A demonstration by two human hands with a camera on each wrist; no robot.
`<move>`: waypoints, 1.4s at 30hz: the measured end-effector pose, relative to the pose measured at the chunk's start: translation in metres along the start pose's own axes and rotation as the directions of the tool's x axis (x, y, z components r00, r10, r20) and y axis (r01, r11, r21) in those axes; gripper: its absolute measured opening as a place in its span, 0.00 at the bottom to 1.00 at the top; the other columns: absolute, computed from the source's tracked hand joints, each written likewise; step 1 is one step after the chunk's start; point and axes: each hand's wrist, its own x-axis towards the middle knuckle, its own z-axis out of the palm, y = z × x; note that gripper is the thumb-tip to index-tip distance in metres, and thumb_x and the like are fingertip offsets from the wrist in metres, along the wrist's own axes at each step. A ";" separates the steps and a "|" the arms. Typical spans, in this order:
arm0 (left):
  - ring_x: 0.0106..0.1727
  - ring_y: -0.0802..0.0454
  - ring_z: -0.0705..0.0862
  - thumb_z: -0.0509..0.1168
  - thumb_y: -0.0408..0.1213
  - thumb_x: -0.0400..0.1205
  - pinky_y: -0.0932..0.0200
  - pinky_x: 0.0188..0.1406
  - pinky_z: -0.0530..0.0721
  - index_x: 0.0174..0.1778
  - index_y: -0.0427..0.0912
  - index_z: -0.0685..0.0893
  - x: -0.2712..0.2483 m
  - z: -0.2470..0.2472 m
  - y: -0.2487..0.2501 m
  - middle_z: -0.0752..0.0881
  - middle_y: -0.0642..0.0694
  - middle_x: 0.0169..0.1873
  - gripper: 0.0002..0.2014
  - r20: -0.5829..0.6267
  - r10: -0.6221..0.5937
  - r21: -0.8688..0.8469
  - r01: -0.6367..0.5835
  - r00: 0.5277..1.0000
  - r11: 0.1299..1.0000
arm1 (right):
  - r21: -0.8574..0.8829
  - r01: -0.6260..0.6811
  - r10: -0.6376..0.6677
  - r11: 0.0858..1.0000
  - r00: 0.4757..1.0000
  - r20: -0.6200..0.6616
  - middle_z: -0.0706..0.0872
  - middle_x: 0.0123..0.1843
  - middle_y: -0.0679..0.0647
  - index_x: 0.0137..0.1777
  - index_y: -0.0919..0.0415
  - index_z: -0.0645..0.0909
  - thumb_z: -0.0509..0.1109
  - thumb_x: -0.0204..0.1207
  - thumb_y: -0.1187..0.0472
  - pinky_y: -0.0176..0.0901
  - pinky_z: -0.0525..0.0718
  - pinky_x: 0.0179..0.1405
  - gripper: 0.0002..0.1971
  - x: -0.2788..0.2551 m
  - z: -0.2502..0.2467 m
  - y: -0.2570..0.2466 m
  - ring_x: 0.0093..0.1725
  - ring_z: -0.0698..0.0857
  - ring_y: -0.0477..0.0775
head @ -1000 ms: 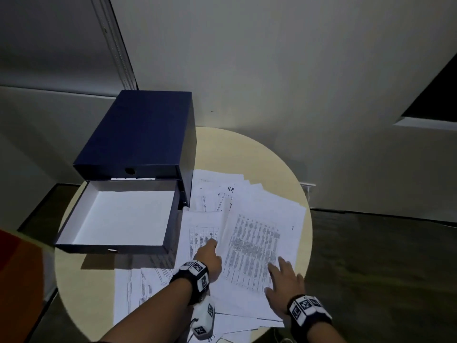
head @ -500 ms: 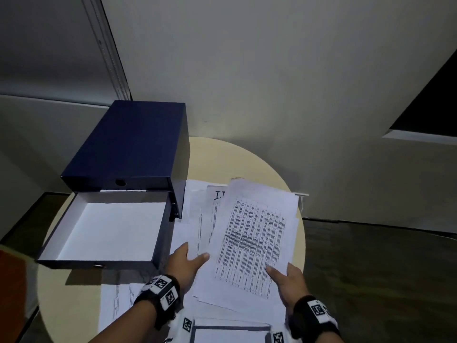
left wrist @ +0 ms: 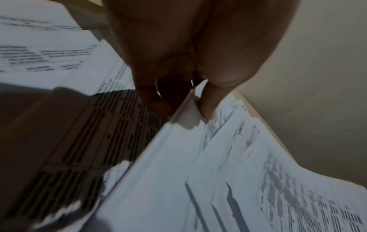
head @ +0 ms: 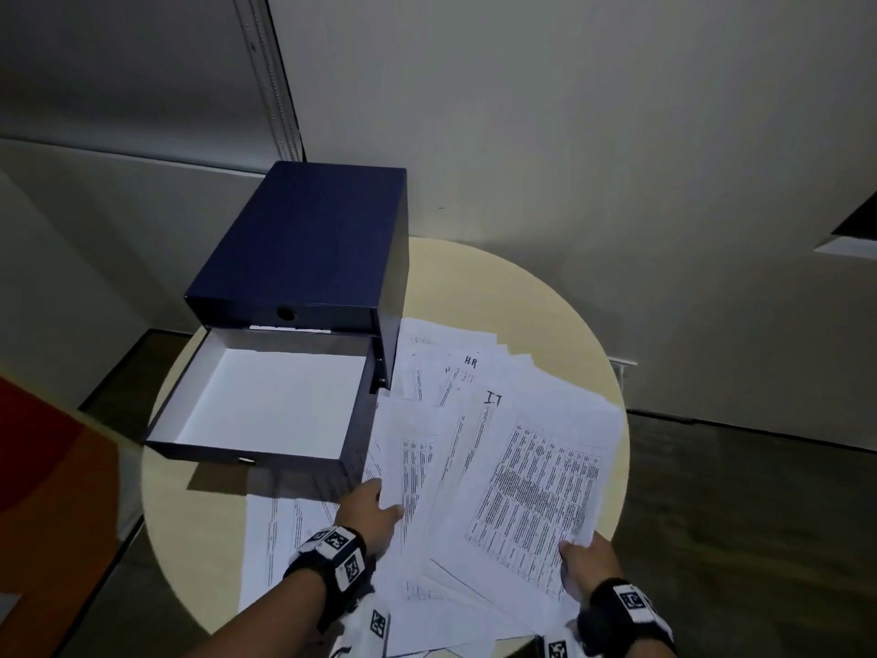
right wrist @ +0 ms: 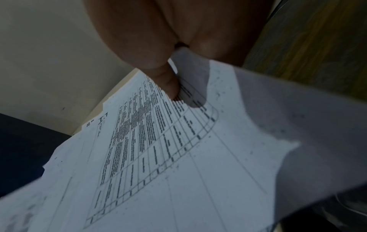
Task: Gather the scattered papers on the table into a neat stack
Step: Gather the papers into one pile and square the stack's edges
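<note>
White printed paper sheets [head: 479,472] lie fanned and overlapping across the right and lower middle of the head view, on a round pale beige table [head: 479,282]. The top sheet with a dense printed grid [head: 541,486] sits at the lower right of the spread; a sheet under it bears the handwritten letters "I.T", and one farther up bears "H.R". More sheets reach toward the lower left of the frame, partly under the drawer's shadow.

The left hand [head: 368,515], at the lower centre of the head view, grips the left edge of several sheets. In the left wrist view the thumb lies on top and the fingers [left wrist: 158,100] curl beneath, so the edge is pinched between them. The right hand [head: 586,560], at the lower right, holds the lower right corner of the gridded top sheet; the right wrist view shows its thumb [right wrist: 168,83] pressed on the printed face, with the paper bending up around the hand. Both wrists wear black bands with black-and-white square markers.

A dark blue rectangular drawer box [head: 308,239] stands on the table at the centre left of the head view, just beside the upper sheets. Its lower drawer with a white inside [head: 270,401] is pulled out. Plain grey walls fill the upper part of the frame, and a dark floor shows at the right.
</note>
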 end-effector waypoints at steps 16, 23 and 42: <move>0.35 0.70 0.82 0.72 0.26 0.74 0.80 0.31 0.74 0.40 0.52 0.85 -0.077 -0.112 0.124 0.85 0.63 0.32 0.13 -0.492 0.416 -0.119 -0.533 0.765 0.838 | 0.058 0.111 -0.113 0.992 0.994 0.016 0.85 0.41 0.68 0.59 0.74 0.78 0.74 0.74 0.70 0.49 0.82 0.42 0.15 -0.022 -0.002 -0.009 0.37 0.83 0.60; 0.40 0.45 0.88 0.71 0.31 0.73 0.49 0.41 0.86 0.41 0.34 0.88 -0.043 -0.093 0.109 0.92 0.36 0.41 0.05 -0.347 0.282 -0.463 -0.425 0.895 0.778 | 0.199 0.223 -0.231 0.954 0.973 0.020 0.89 0.60 0.62 0.65 0.65 0.81 0.77 0.72 0.65 0.69 0.81 0.66 0.21 -0.020 -0.010 -0.017 0.59 0.87 0.65; 0.71 0.53 0.75 0.78 0.40 0.74 0.44 0.76 0.72 0.75 0.55 0.67 -0.013 -0.015 0.064 0.76 0.54 0.69 0.36 0.000 0.150 -0.548 -0.125 0.989 0.827 | 0.200 0.326 -0.367 0.924 0.902 0.226 0.89 0.63 0.48 0.71 0.54 0.78 0.77 0.74 0.46 0.59 0.76 0.74 0.27 -0.086 -0.019 -0.052 0.68 0.85 0.55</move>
